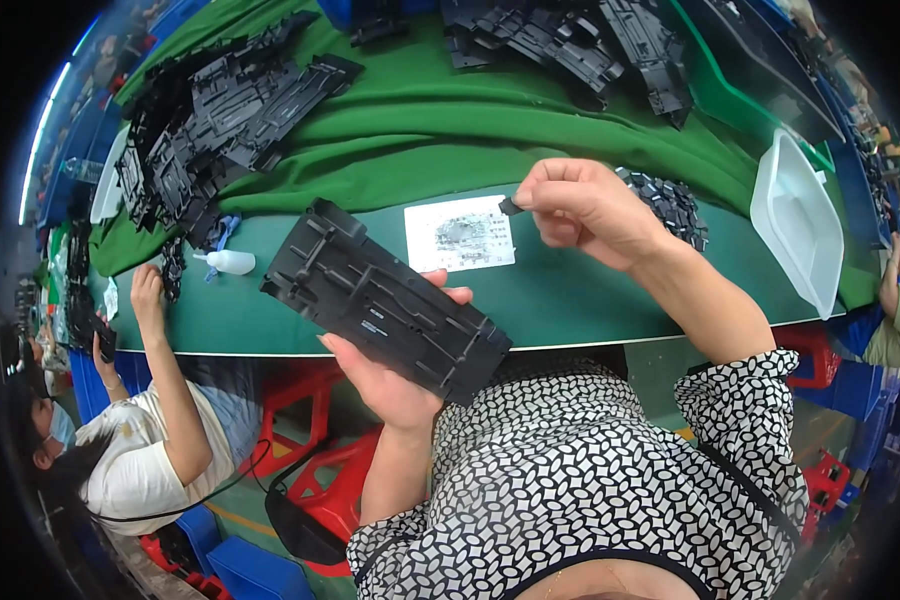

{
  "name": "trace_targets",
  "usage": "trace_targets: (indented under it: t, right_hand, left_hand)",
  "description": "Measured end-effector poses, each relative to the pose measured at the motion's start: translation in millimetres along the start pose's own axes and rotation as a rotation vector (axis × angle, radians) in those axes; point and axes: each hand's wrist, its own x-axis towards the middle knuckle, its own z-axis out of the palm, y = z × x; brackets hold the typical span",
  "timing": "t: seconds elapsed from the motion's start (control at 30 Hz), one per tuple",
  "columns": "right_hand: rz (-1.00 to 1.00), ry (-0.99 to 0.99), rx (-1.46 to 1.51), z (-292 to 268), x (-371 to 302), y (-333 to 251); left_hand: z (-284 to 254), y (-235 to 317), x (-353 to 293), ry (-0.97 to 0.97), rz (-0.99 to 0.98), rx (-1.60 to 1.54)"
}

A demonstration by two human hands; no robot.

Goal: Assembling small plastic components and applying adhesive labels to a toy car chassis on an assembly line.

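My left hand (pixel 390 385) grips a long black plastic chassis part (pixel 385 305) from below, its ribbed face turned up. The part is tilted, held over the table's near edge with its far end up to the left. My right hand (pixel 595 210) is raised over the table, right of a white printed sheet (pixel 460 234). Between its thumb and forefinger is a small black plastic piece (pixel 511 206); its exact shape is too small to tell. Beyond that hand lies a pile of small black pieces (pixel 675 208), partly hidden by the wrist.
Stacks of black chassis parts lie on green cloth, at the far left (pixel 215 110) and far right (pixel 560 45). A white tray (pixel 798 230) stands at right. Left of the chassis part is a small white bottle (pixel 232 262). A co-worker (pixel 160 450) sits at the left, near red stools (pixel 335 490).
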Motion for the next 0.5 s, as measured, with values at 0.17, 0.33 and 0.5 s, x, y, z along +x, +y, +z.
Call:
trace_targets:
  t: [0.17, 0.33, 0.5]
  right_hand:
    - [0.039, -0.047, 0.106, -6.1, -13.9, 5.7]
    - [-0.003, -0.083, 0.116, -4.7, -34.5, 11.4]
    - [-0.499, -0.055, -0.427, 10.4, -64.0, 27.7]
  left_hand:
    - [17.6, 1.5, 10.2, 0.065, -0.06, -0.071]
    - [21.4, 0.6, 24.5, 0.032, -0.135, -0.112]
    - [33.4, 0.0, 37.0, 0.078, -0.163, 0.015]
